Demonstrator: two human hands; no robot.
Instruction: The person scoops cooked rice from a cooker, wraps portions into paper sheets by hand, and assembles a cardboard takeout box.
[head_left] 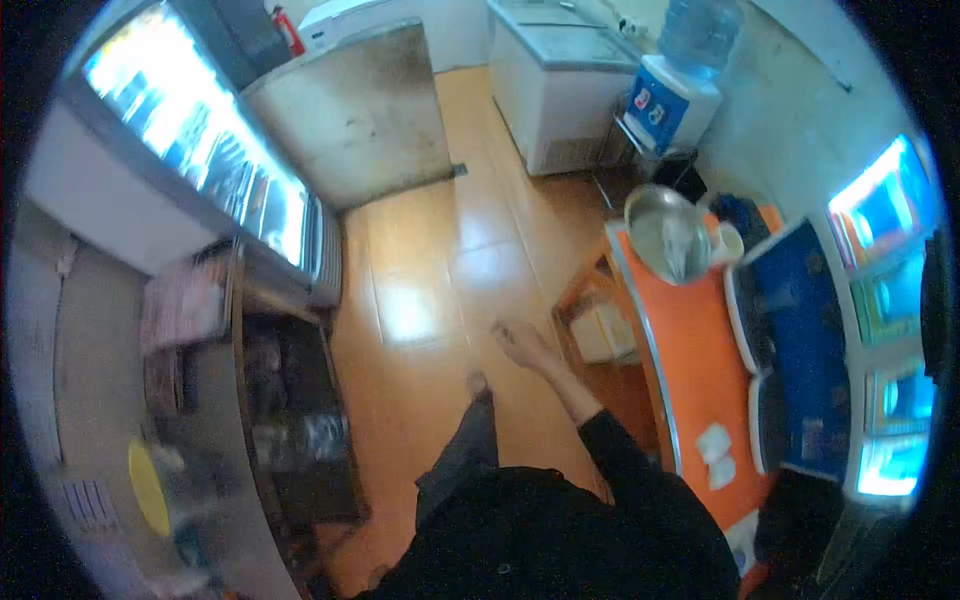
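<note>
My right hand (pixel 522 346) reaches forward from a black sleeve, over the tiled floor. It is beside the orange-topped counter and touches nothing that I can make out. Blur hides how its fingers are held. My left hand is out of view. On the counter (pixel 675 345) stands a metal bowl (pixel 660 233) with something pale inside, and a white cup (pixel 727 243) is next to it. Nearer to me, two small white objects (pixel 715 455) lie on the same counter.
A lit glass-door fridge (pixel 215 135) and dark shelves (pixel 300 420) line the left side. Ahead are a low partition (pixel 360 120), a chest freezer (pixel 560 95) and a water dispenser (pixel 670 100). My foot (pixel 478 383) is on the floor (pixel 430 270).
</note>
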